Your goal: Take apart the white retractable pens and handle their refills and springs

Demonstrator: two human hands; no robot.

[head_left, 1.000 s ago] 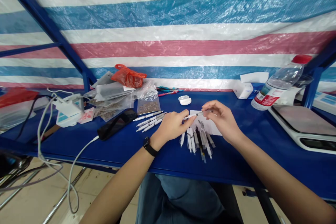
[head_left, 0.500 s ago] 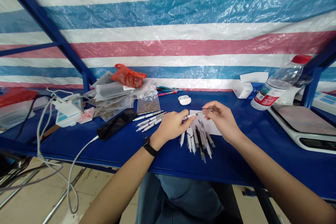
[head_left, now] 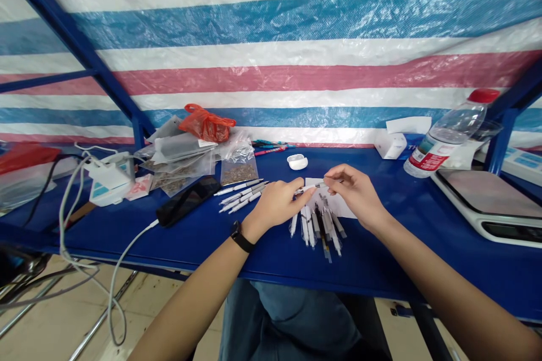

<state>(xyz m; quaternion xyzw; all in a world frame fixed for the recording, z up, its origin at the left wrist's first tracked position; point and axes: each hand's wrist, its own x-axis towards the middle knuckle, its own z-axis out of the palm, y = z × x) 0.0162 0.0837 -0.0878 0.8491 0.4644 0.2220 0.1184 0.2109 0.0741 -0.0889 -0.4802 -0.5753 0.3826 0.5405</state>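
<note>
A white pen (head_left: 311, 187) lies level between my hands, above a sheet of white paper (head_left: 348, 208). My left hand (head_left: 277, 200), with a black band at the wrist, grips the pen's barrel between thumb and fingers. At the pen's right end, my right hand (head_left: 353, 189) pinches with thumb and forefinger; the piece under those fingertips is mostly hidden. Just below both hands lies a loose pile of white and grey pen parts (head_left: 311, 228), some with clear ends. Several white pens (head_left: 241, 197) rest side by side to the left of my left hand.
Behind my hands sits a white earbud case (head_left: 297, 162). A black phone (head_left: 188, 201) on a white cable and plastic bags (head_left: 239, 172) lie left. To the right stand a water bottle (head_left: 444, 141), a tissue pack (head_left: 402, 144) and a scale (head_left: 486, 197).
My right hand has shifted slightly left, so its fingertips are nearer my left hand along the pen. My left hand keeps its grip in nearly the same place.
</note>
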